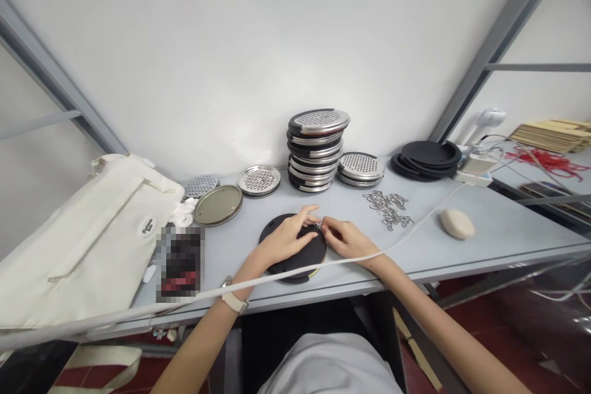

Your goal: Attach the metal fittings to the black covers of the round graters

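Observation:
A round black disc (295, 261) lies flat on the table, with a thin yellowish edge showing at its lower right. My left hand (290, 237) rests over it, thumb and fingers stretched apart towards the disc's right side. There my right hand (344, 237) is closed in a pinch on a small shiny metal clip (316, 225), partly hidden by the fingertips. Right of my hands lies a loose pile of similar metal clips (390, 209). Behind them rises a tall stack of round metal graters (318, 148) with black rims.
More graters (361, 166) and black discs (425, 160) stand along the wall. Olive lids (218, 204) and a cream bag (87, 240) are at left. A white cable (258, 279) crosses in front of my forearms. A beige rounded object (457, 223) lies at right.

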Demonstrator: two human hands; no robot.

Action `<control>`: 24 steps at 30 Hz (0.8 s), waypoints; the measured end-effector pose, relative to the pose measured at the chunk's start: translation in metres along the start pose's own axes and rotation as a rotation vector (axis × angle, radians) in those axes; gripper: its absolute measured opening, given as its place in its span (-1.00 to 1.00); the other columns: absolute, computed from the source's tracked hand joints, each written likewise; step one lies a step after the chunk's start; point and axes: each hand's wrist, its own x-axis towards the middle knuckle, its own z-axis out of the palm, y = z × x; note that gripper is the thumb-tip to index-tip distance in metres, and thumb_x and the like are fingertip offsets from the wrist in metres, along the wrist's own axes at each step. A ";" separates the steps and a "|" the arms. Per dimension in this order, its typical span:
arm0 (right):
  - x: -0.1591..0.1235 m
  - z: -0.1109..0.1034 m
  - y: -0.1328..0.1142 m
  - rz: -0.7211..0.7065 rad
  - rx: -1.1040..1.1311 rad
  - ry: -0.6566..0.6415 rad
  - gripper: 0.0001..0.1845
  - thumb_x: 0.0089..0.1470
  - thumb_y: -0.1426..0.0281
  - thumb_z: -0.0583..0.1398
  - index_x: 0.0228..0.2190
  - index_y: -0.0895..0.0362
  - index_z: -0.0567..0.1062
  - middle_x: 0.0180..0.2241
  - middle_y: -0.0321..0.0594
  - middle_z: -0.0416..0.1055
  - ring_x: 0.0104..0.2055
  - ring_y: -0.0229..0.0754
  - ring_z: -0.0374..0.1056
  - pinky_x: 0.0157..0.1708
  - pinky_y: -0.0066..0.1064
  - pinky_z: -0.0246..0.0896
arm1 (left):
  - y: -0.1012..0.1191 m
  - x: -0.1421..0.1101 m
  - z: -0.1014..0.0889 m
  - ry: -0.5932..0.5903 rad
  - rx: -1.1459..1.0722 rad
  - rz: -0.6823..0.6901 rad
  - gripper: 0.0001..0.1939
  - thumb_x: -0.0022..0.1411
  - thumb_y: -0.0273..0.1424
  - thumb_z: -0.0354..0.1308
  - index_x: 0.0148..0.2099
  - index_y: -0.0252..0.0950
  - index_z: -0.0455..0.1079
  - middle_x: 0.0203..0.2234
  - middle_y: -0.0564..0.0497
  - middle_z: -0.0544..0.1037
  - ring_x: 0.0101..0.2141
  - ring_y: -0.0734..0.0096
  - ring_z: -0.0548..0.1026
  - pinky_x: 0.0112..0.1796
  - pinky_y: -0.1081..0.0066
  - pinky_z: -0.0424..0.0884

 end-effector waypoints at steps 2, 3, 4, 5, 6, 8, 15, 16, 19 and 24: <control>0.000 0.000 0.000 -0.011 -0.013 -0.002 -0.77 0.18 0.36 -0.04 -0.51 0.10 0.24 -0.62 -0.39 0.17 -0.58 -0.30 0.10 -0.51 -0.46 -0.04 | 0.002 0.000 -0.001 -0.005 0.000 -0.009 -0.48 0.27 -0.45 0.02 0.24 -0.14 0.02 -0.01 0.00 0.46 -0.02 0.32 0.41 0.03 0.28 0.30; 0.000 0.000 -0.001 -0.016 -0.018 -0.003 -0.77 0.18 0.37 -0.04 -0.50 0.10 0.25 -0.61 -0.38 0.18 -0.58 -0.30 0.11 -0.51 -0.46 -0.03 | 0.002 -0.001 -0.001 -0.006 0.003 -0.014 -0.48 0.27 -0.45 0.02 0.24 -0.13 0.02 -0.01 0.00 0.46 -0.02 0.32 0.41 0.02 0.28 0.30; 0.000 0.000 0.000 -0.022 -0.022 -0.004 -0.77 0.18 0.37 -0.05 -0.50 0.10 0.26 -0.60 -0.38 0.19 -0.58 -0.30 0.12 -0.51 -0.47 -0.03 | 0.003 -0.001 -0.002 -0.005 0.008 -0.017 -0.48 0.27 -0.45 0.03 0.24 -0.13 0.03 -0.01 0.01 0.46 -0.02 0.32 0.42 0.02 0.29 0.31; 0.000 0.000 0.000 -0.026 -0.027 -0.004 -0.77 0.18 0.37 -0.05 -0.49 0.11 0.27 -0.60 -0.37 0.20 -0.57 -0.30 0.13 -0.50 -0.47 -0.02 | 0.003 -0.001 -0.002 -0.004 0.012 -0.017 -0.49 0.27 -0.45 0.03 0.24 -0.13 0.04 -0.01 0.01 0.46 -0.03 0.32 0.42 0.02 0.29 0.31; -0.001 0.001 0.000 -0.030 -0.031 -0.005 -0.78 0.19 0.38 -0.05 -0.48 0.11 0.27 -0.59 -0.37 0.21 -0.57 -0.31 0.14 -0.50 -0.47 -0.02 | 0.004 -0.001 -0.002 -0.003 0.014 -0.014 -0.49 0.27 -0.45 0.03 0.24 -0.13 0.04 -0.01 0.01 0.46 -0.03 0.33 0.42 0.02 0.30 0.31; -0.001 0.001 0.001 -0.035 -0.040 -0.008 -0.79 0.19 0.38 -0.05 -0.47 0.11 0.27 -0.59 -0.37 0.21 -0.57 -0.31 0.15 -0.50 -0.48 -0.02 | 0.004 -0.001 -0.002 0.000 0.011 -0.003 -0.49 0.28 -0.46 0.03 0.24 -0.14 0.05 -0.01 0.00 0.46 -0.03 0.33 0.42 0.02 0.30 0.30; 0.000 0.003 0.002 -0.022 -0.092 -0.020 -0.84 0.16 0.41 -0.03 -0.44 0.12 0.27 -0.58 -0.36 0.23 -0.58 -0.32 0.15 -0.51 -0.48 -0.03 | 0.002 -0.001 -0.001 0.003 0.036 0.020 -0.50 0.27 -0.47 0.03 0.23 -0.17 0.06 -0.01 -0.02 0.45 -0.02 0.33 0.41 0.03 0.30 0.30; -0.001 0.003 0.002 -0.022 -0.095 -0.020 -0.85 0.15 0.42 -0.03 -0.44 0.12 0.26 -0.57 -0.36 0.24 -0.58 -0.32 0.16 -0.51 -0.49 -0.02 | 0.002 -0.001 -0.001 0.003 0.036 0.021 -0.50 0.27 -0.47 0.03 0.23 -0.17 0.06 -0.01 -0.02 0.45 -0.02 0.33 0.41 0.03 0.31 0.30; -0.001 0.004 0.002 -0.024 -0.092 -0.023 -0.87 0.14 0.43 -0.03 -0.43 0.12 0.26 -0.56 -0.35 0.25 -0.57 -0.32 0.17 -0.50 -0.49 -0.01 | 0.003 -0.001 -0.002 0.007 0.032 0.027 -0.52 0.27 -0.48 0.02 0.21 -0.18 0.08 -0.02 -0.02 0.45 -0.02 0.33 0.41 0.02 0.32 0.30; -0.001 0.003 0.002 -0.019 -0.087 -0.024 -0.87 0.13 0.43 -0.03 -0.44 0.12 0.25 -0.55 -0.35 0.25 -0.57 -0.32 0.18 -0.49 -0.49 0.00 | 0.003 0.000 -0.001 0.004 0.025 0.034 -0.53 0.27 -0.49 0.02 0.21 -0.19 0.08 -0.01 -0.03 0.45 -0.01 0.34 0.41 0.02 0.32 0.30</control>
